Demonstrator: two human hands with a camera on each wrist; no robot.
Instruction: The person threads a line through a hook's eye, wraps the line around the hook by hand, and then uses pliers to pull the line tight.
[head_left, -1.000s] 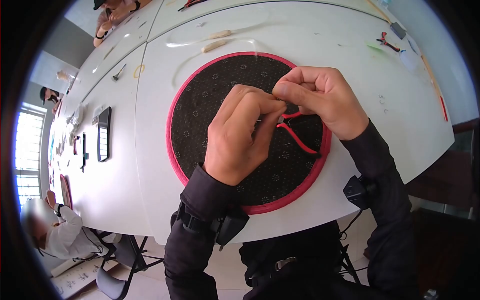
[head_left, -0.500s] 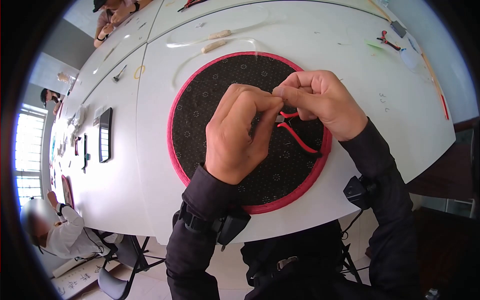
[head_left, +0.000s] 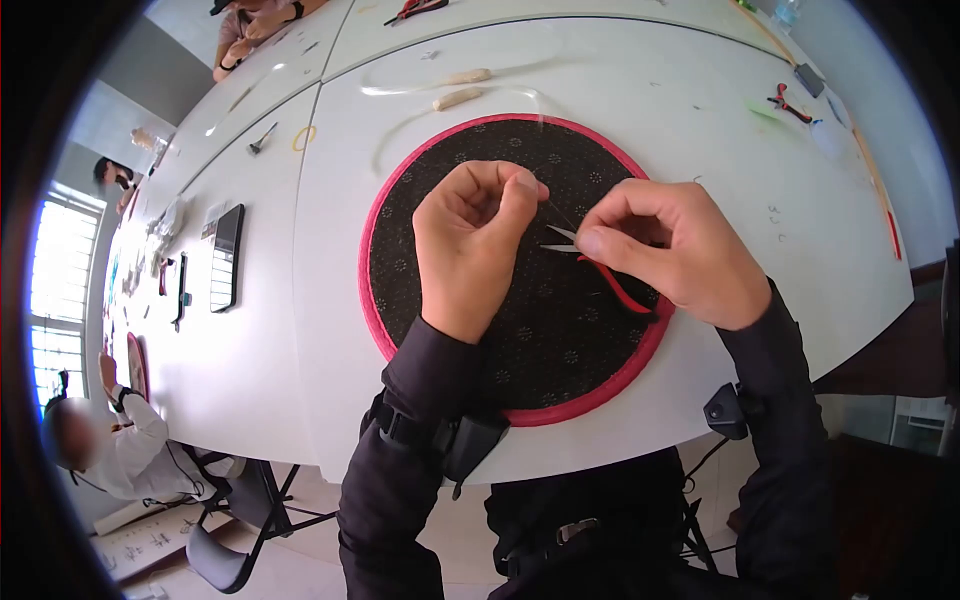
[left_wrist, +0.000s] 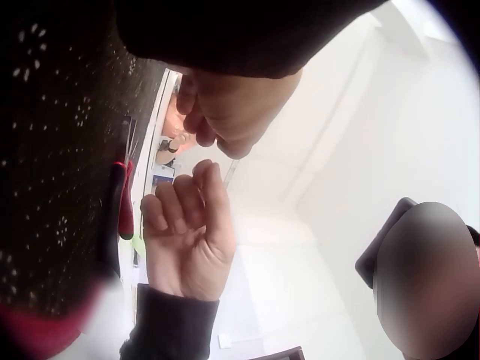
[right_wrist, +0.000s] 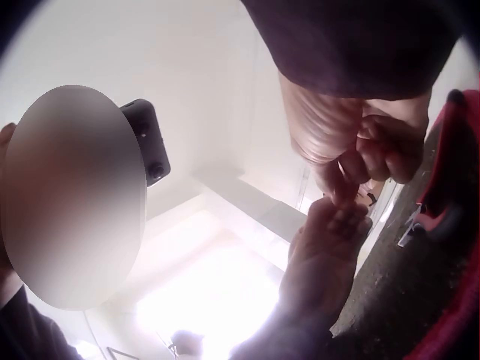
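A thin, dark strand point(head_left: 561, 214) stretches between my two hands above a round black mat point(head_left: 540, 370) with a red rim. My left hand point(head_left: 465, 250) pinches one end of it between thumb and forefinger. Lower and to the right, my right hand point(head_left: 685, 250) pinches the other end with thumb and fingertips. Pliers point(head_left: 622, 288) with red handles lie on the mat beneath the right hand, their slim pointed tips spread apart. That hand covers part of one handle. In the left wrist view the pliers point(left_wrist: 124, 199) rest on the dark mat below both hands.
Beyond the mat lie two pale handles point(head_left: 458, 98) with clear loops. Another pair of pliers point(head_left: 788, 103) sits at the far right, near a long wooden stick point(head_left: 875, 180). A dark phone-like device point(head_left: 227, 258) lies at the left. Other people sit around the tables.
My hands have drawn apart from fingertips touching, the right one moving right and down. The left hand has turned, and the strand and the pliers' tips now show between them.
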